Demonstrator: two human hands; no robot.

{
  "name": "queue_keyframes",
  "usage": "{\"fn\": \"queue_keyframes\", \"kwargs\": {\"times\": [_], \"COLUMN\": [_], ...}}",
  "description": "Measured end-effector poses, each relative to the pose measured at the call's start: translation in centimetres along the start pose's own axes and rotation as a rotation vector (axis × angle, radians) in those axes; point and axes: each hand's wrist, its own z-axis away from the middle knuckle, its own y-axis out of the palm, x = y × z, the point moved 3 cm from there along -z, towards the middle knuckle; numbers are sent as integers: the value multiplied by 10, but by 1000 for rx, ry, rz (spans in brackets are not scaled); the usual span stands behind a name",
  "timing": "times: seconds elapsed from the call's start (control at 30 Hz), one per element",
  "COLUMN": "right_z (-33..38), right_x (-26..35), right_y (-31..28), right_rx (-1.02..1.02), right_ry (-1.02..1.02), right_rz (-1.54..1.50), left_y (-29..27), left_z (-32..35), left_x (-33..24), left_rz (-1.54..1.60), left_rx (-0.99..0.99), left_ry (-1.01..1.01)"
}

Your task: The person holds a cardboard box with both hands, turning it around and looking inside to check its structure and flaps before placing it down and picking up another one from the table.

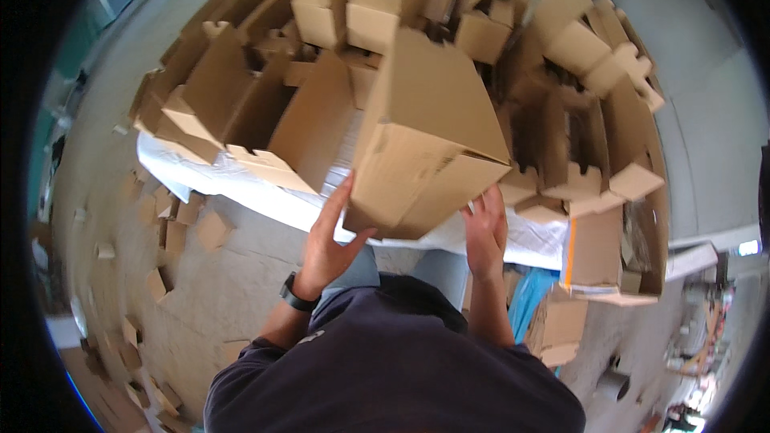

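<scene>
At frame centre, slightly toward 12 o'clock — a folded cardboard box (425,136), tilted, held up by both hands. Left hand (330,240) grips its lower left edge, fingers spread along the side; right hand (486,232) presses its lower right underside. Behind, from 9 to 3 o'clock, a heap of open boxes (561,112) on white sheeting (241,188). Cardboard scraps (172,216) on the floor at 8 o'clock.

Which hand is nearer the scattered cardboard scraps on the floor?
Left. The left hand is on the box's side toward the scraps; the right hand is on the far side.
</scene>
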Motion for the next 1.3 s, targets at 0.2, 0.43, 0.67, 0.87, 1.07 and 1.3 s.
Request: {"fn": "queue_keyframes", "kwargs": {"times": [0.2, 0.43, 0.67, 0.87, 1.07, 1.3], "right_z": [6, 6, -3, 0, 2, 4], "right_x": [-10, -31, -21, -19, -20, -24], "right_y": [-14, -61, -35, -24, -25, -26], "right_rx": [-53, 243, -177, -95, -102, -76], "right_ry": [82, -89, 162, 150, 151, 141], "right_rz": [81, -467, 6, 143, 236, 277], "left_y": [9, -2, 13, 15, 17, 22], "left_z": [-9, -23, -19, -11, -9, 2], "left_x": [0, 7, 18, 23, 27, 35], "left_rz": [137, 25, 325, 368, 343, 314], "left_rx": [40, -57, 207, 235, 232, 264], "left_ry": [128, 467, 154, 69, 53, 15]}}
